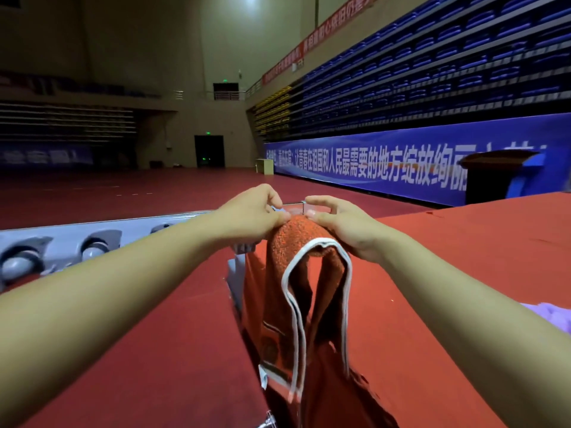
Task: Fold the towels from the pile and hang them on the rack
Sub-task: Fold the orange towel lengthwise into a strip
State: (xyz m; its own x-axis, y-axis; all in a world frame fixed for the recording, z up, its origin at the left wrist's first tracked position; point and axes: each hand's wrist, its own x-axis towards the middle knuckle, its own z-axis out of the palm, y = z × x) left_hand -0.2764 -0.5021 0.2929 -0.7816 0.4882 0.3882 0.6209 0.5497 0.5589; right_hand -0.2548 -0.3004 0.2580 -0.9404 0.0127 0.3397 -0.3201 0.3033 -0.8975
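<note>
An orange-red towel (pixel 296 239) with a white trimmed edge hangs folded over the top bar of a metal rack (pixel 295 203). Its two halves drop down toward me, the white border forming a long loop. My left hand (pixel 247 217) pinches the towel's top fold from the left. My right hand (pixel 343 227) holds the same fold from the right, thumb on the cloth and fingers curled over it. Both hands sit at the bar, almost touching each other. The rack's lower frame (pixel 238 267) shows just left of the towel.
A red-covered table (pixel 482 242) lies to the right, with a bit of purple cloth (pixel 550 316) at its right edge. A grey row of folded seats (pixel 92 245) runs along the left. Red sports-hall floor (pixel 154 186) spreads beyond, with a dark lectern (pixel 491 177) far right.
</note>
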